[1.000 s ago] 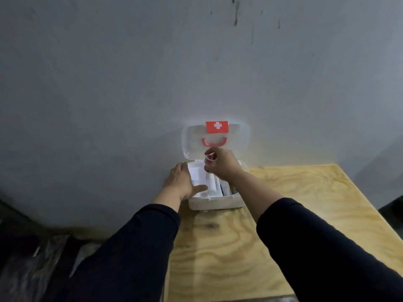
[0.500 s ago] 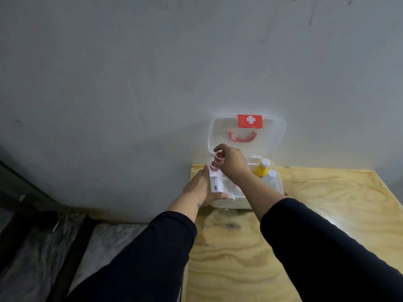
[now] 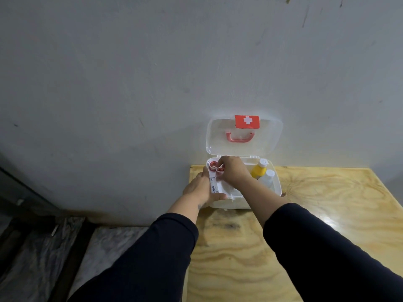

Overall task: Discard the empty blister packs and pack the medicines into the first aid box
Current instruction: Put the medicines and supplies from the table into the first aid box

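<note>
On the plywood table (image 3: 316, 225), against the wall: the first aid box (image 3: 273, 192) is stood with its lid (image 3: 270, 138) propped open
Box: best kept pinned flat while items are seated
Left hand (image 3: 201, 188): laid on the box's left end, fingers mostly straight, thumb curled onto white packets (image 3: 218, 186); these should be held aside
Right hand (image 3: 232, 171): closed around a small red-capped item (image 3: 220, 170), to be lowered upright into the left compartment
Bottles: a yellow bottle (image 3: 258, 171) and a white bottle (image 3: 267, 178) are already stood at the right
</note>
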A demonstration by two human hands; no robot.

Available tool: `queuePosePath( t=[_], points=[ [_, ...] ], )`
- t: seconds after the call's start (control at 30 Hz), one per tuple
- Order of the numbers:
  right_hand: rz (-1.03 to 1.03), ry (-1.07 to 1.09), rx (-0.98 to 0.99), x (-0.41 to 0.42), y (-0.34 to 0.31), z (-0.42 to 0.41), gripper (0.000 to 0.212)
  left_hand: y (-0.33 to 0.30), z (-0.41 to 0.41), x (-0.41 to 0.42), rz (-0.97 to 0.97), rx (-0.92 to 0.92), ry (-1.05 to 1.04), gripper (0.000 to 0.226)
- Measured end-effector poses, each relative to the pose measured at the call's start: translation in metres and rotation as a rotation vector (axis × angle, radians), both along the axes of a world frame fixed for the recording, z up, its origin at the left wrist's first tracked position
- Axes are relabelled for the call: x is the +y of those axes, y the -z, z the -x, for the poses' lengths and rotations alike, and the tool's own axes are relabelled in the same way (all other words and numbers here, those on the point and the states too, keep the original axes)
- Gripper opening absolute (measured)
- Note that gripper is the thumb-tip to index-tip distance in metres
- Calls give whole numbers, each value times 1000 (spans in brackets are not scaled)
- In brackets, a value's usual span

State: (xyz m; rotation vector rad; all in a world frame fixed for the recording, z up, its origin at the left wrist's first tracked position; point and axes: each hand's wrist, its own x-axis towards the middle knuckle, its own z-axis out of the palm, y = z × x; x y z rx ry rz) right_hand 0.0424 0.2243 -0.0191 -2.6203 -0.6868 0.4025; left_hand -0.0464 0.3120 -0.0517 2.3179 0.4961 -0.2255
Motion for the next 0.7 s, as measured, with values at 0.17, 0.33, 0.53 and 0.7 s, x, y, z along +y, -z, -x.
queuePosePath(
  t=[0.17, 0.33, 0.53, 0.7],
  points=[
    [21, 3, -1, 1, -2, -4, 26, 3, -4, 3, 11, 7, -10, 94],
    [-63, 81, -43, -2, 6, -2, 14, 5, -3, 1, 2, 4, -22, 87],
    [-164, 120, 13, -13, 3, 1, 29, 1, -2, -1, -13, -10, -15, 88],
    [-293, 275, -151, -44, -16, -4, 20, -18, -3, 3, 5, -45, -87, 117]
  ],
)
